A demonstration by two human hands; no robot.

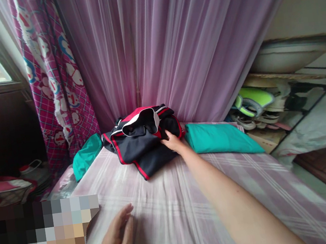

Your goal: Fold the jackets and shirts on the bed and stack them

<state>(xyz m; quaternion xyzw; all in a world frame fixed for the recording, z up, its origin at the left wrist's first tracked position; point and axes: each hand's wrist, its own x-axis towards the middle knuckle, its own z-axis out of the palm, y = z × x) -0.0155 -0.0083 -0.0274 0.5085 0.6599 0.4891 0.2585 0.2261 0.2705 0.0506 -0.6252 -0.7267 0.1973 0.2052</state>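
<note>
A heap of dark navy clothing (pixel 147 150) with red and white trim lies at the far side of the bed, its folds bunched together. My right hand (pixel 173 142) reaches out to the right side of this heap, with thumb and fingers closed on its fabric. The fingertips are partly lost against the dark cloth. Nearer to me, my left hand (pixel 118 238) is over the bedsheet (pixel 164 222), holding nothing, its fingers stretched forward and the thumb apart from them.
A folded teal cloth bundle (pixel 221 138) lies right of the heap, and another teal cloth (pixel 87 154) at the left edge. Purple curtains (pixel 153 51) hang behind. Shelves with shoes (pixel 245 123) stand at right. A blurred-out person is at lower left.
</note>
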